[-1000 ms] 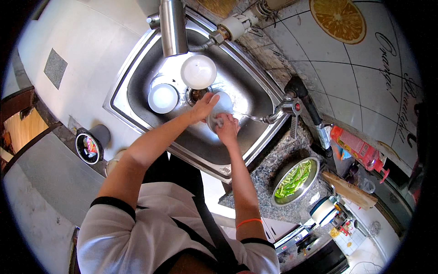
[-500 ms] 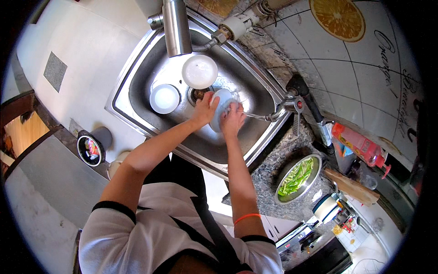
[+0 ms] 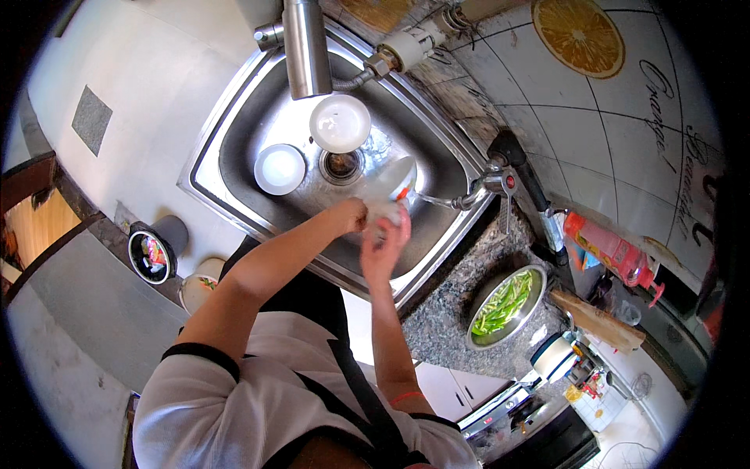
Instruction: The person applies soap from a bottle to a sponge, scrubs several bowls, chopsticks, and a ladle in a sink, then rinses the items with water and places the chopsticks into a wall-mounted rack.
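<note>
A white dish [image 3: 398, 178] with an orange-red mark is tilted on edge over the right half of the steel sink [image 3: 312, 234]. My left hand [image 3: 350, 216] is closed at its near left side; the fingertips are partly hidden. Just below the dish, my right hand [image 3: 386, 241] has curled fingers around a blurred whitish thing [image 3: 383, 211] that I cannot make out. Water from the small tap [image 3: 492, 184] runs onto the dish. In the basin, a white bowl [image 3: 340, 123] sits behind the drain [image 3: 341, 166], and a smaller white bowl [image 3: 280, 170] lies left of it.
A steel bowl of cut green vegetables [image 3: 508, 309] stands on the granite counter to the right. Beyond it are a red pump bottle [image 3: 613, 250] and a wooden board [image 3: 598, 320]. A thick steel faucet [image 3: 306, 51] overhangs the basin. Left of the sink is a dark container [image 3: 160, 248].
Both hands have come nearer to me, off the drain. The dish has tipped up under the running water, baring its orange-red mark. The two bowls in the basin stay put.
</note>
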